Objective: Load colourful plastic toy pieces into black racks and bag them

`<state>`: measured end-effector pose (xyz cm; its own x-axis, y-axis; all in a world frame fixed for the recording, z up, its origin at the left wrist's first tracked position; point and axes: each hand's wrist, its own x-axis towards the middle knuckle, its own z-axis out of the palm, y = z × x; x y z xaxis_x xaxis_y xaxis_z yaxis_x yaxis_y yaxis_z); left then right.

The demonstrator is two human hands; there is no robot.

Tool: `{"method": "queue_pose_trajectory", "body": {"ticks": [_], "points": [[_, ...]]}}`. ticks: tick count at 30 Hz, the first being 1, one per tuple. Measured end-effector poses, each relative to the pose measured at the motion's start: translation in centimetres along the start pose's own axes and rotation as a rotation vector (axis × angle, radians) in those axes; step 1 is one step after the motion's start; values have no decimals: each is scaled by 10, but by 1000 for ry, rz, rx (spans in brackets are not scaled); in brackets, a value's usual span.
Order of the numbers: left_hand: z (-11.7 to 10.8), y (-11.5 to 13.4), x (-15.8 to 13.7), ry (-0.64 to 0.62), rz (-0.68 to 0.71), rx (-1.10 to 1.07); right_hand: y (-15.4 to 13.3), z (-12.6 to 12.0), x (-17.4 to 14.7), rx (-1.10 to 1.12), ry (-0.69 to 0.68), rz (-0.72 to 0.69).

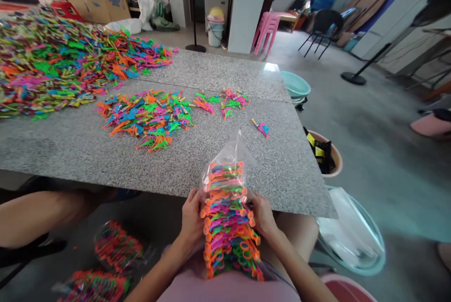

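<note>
A clear plastic bag stands over the table's front edge, against my body. Inside it, small plastic toys in orange, green, pink and blue are stacked in neat rows, their round orange ends facing out at both sides. My left hand grips the bag's left side, and my right hand grips its right side. Some fingertips are hidden behind the bag. Beyond it on the table lie a single toy, a few small clusters and a loose pile of the same toys.
A large heap of toys covers the far left of the granite table. Another person's leg is at left, near filled bags on the floor. To the right stand a basin with black packages and a basin of plastic bags.
</note>
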<state>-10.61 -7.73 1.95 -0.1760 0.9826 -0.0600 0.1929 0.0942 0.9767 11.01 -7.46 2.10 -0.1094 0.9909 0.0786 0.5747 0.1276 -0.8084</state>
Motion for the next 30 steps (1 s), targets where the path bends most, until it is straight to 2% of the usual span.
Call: {"method": "queue_pose_trajectory", "body": {"ticks": [2,5,8,14,16,18,22,24,27,30], "points": [[-3,-5,-2,69,105,86,-2,4,3,-15,80,-49],[-7,-7,-3,151,285,215,-3,4,15,18,319,-64],[-12,-2,-5,134,369,248,-3,-3,22,-26,417,-188],[-19,7,-11,218,657,380,-13,-21,7,-196,304,-535],[-22,8,-12,217,699,409,-16,-25,1,-213,264,-618],[-27,10,-11,154,762,421,-17,-29,-5,-220,249,-674],[-37,17,-7,-62,977,410,-16,-37,-12,-285,185,-735],[-40,19,-7,-81,1057,396,-16,-42,-14,-330,151,-778],[-40,25,-6,-74,1042,380,-17,-43,-14,-334,148,-780],[-37,33,-3,-149,854,390,-19,-40,-12,-296,150,-698]]}}
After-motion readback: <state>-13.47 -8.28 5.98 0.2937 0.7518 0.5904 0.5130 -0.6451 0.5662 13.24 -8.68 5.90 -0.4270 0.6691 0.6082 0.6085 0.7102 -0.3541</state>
